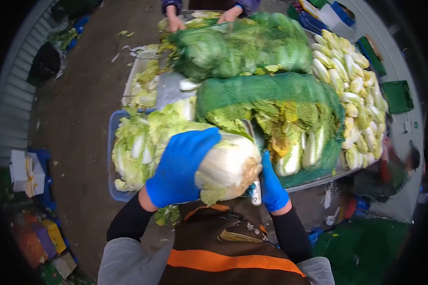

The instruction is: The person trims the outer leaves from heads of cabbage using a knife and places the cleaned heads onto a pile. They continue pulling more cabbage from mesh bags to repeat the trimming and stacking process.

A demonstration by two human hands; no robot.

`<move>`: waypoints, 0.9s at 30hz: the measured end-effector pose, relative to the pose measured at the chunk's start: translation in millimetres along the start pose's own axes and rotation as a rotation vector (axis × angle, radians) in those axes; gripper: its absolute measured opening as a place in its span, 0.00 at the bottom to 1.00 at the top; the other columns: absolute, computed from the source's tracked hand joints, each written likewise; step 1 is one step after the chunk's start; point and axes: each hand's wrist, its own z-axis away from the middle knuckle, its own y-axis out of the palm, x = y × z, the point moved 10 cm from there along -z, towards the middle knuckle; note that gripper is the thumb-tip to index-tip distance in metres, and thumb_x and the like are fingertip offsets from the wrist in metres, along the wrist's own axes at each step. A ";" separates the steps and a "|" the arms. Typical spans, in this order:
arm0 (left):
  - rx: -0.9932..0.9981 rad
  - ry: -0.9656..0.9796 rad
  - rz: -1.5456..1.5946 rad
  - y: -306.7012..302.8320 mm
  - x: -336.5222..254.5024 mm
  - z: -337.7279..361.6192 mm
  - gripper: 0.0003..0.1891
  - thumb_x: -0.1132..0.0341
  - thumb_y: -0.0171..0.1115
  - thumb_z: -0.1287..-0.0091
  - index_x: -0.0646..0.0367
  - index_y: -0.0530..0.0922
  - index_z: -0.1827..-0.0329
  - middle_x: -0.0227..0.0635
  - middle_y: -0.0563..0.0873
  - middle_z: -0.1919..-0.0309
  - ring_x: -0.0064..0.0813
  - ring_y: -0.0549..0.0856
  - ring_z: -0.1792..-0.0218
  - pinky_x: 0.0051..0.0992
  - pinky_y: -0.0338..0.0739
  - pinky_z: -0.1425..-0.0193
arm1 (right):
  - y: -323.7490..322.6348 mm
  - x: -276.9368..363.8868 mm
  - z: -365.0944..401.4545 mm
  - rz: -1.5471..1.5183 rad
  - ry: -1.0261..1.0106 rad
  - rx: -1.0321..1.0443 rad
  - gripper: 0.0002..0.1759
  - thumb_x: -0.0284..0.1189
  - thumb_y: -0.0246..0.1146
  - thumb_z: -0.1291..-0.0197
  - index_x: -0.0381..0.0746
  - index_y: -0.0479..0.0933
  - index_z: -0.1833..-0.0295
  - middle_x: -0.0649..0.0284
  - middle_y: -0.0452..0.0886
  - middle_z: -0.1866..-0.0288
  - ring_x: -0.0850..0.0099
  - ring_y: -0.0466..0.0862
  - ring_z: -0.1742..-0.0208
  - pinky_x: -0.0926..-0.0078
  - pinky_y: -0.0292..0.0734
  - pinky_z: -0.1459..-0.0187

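Observation:
My left hand (183, 164), in a blue glove, wraps round a napa cabbage (228, 166) from its left side and top. The pale cut base of the cabbage faces right, toward my right hand (272, 185), also gloved in blue. A knife with a white handle (256, 192) is gripped in my right hand; a grey blade part shows just beyond the cabbage, its edge partly hidden. Close in front lies an opened green mesh sack (271, 90) with several napa cabbages (290, 159) in it, some with yellowed leaves.
A blue tub (114, 164) of trimmed leaves stands at left. Across the table, another person's hands (229, 15) rest on a second mesh sack (252, 45). Trimmed cabbages (352, 95) are piled at right. Crates and boxes (28, 173) stand around the floor.

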 end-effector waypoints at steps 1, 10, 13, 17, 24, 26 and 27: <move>-0.016 -0.071 -0.053 -13.0 8.0 14.7 0.46 0.57 0.76 0.59 0.62 0.67 0.33 0.46 0.75 0.39 0.47 0.74 0.42 0.41 0.66 0.37 | 6.1 -14.4 -15.9 0.185 0.085 0.136 0.37 0.62 0.42 0.32 0.41 0.70 0.36 0.64 0.83 0.52 0.77 0.83 0.63 0.84 0.77 0.67; -0.005 -0.807 -0.331 93.7 170.1 173.9 0.49 0.48 0.79 0.60 0.65 0.67 0.36 0.48 0.78 0.52 0.50 0.77 0.52 0.45 0.71 0.48 | -3.3 -92.3 -101.1 0.512 -0.070 -0.001 0.16 0.39 0.62 0.34 0.40 0.74 0.49 0.74 0.74 0.72 0.86 0.71 0.73 0.86 0.68 0.71; 0.046 -0.860 -0.405 95.5 177.6 173.4 0.48 0.47 0.78 0.59 0.64 0.68 0.37 0.48 0.80 0.52 0.49 0.79 0.53 0.45 0.73 0.50 | -4.9 -99.0 -113.1 0.571 -0.128 -0.053 0.11 0.34 0.63 0.34 0.40 0.77 0.52 0.74 0.74 0.71 0.86 0.69 0.74 0.85 0.67 0.72; -0.051 -0.856 -0.283 95.8 188.2 176.6 0.46 0.47 0.77 0.58 0.64 0.68 0.38 0.48 0.81 0.55 0.48 0.82 0.55 0.43 0.76 0.53 | 32.7 -91.4 -105.2 0.791 -0.417 0.092 0.12 0.34 0.62 0.35 0.41 0.78 0.49 0.66 0.78 0.73 0.76 0.75 0.78 0.74 0.72 0.72; -0.048 -0.851 -0.297 108.0 186.2 179.7 0.47 0.47 0.74 0.55 0.67 0.66 0.36 0.51 0.79 0.50 0.49 0.80 0.53 0.43 0.75 0.50 | 33.3 -119.3 -113.2 1.482 -0.380 0.044 0.10 0.37 0.58 0.35 0.42 0.75 0.57 0.51 0.81 0.71 0.51 0.82 0.71 0.57 0.76 0.69; -0.045 -0.863 -0.302 109.0 183.2 180.6 0.47 0.48 0.74 0.55 0.67 0.66 0.36 0.52 0.78 0.49 0.49 0.80 0.51 0.43 0.74 0.49 | 29.3 -127.4 -121.1 1.498 -0.374 0.027 0.09 0.37 0.58 0.35 0.42 0.74 0.59 0.51 0.81 0.70 0.50 0.82 0.71 0.56 0.76 0.70; -0.034 -0.880 -0.292 108.7 184.1 180.9 0.46 0.48 0.74 0.55 0.67 0.66 0.36 0.52 0.78 0.48 0.50 0.79 0.50 0.43 0.74 0.48 | 28.2 -129.3 -124.2 1.515 -0.387 0.011 0.09 0.37 0.58 0.35 0.42 0.73 0.60 0.51 0.82 0.70 0.49 0.82 0.71 0.55 0.76 0.71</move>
